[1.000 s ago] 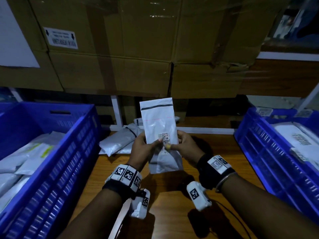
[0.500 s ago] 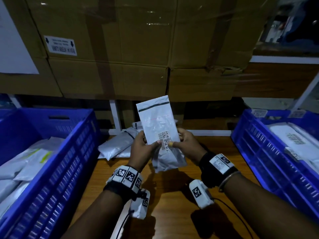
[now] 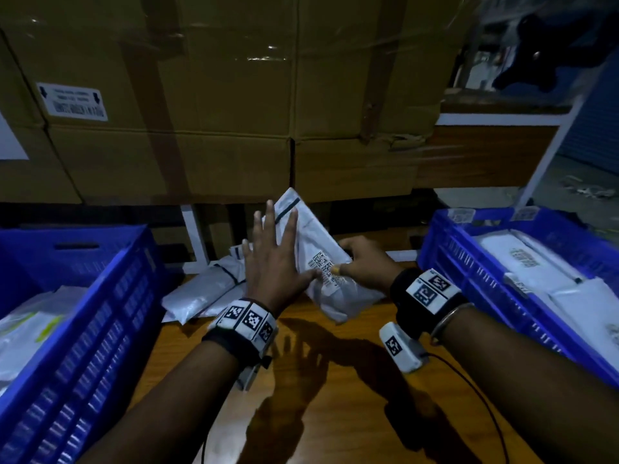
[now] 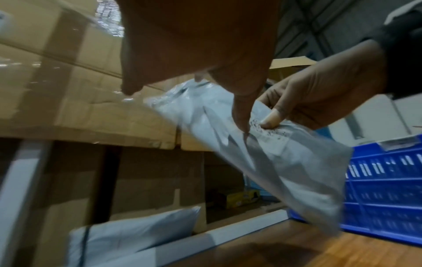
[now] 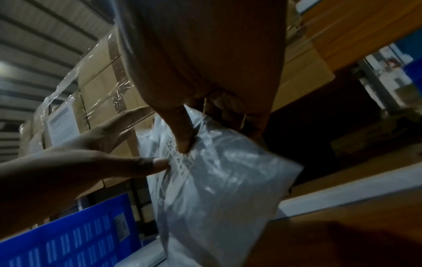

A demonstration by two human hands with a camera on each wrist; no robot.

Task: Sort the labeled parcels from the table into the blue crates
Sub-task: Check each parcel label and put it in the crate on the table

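A white labeled parcel point(image 3: 310, 234) hangs tilted above the table, its barcode label point(image 3: 323, 264) facing me. My right hand point(image 3: 356, 264) pinches it at the label, thumb on top. My left hand point(image 3: 276, 252) is beside it with fingers spread straight, only the thumb tip touching the parcel's edge. In the left wrist view the parcel point(image 4: 285, 171) slopes down toward the right blue crate point(image 4: 388, 189). In the right wrist view my right thumb presses on the parcel point(image 5: 217, 189). Blue crates stand at the left point(image 3: 100, 329) and the right point(image 3: 469, 259), both holding parcels.
Several more white parcels point(image 3: 201, 293) lie at the back of the wooden table point(image 3: 335, 413), between the crates. Wrapped cardboard boxes point(image 3: 217, 128) are stacked right behind the table. A white shelf post point(image 3: 192, 229) stands below them.
My left hand has let go of the parcel and spread its fingers. The parcel has tilted and shifted to the right, now held by the right hand alone.
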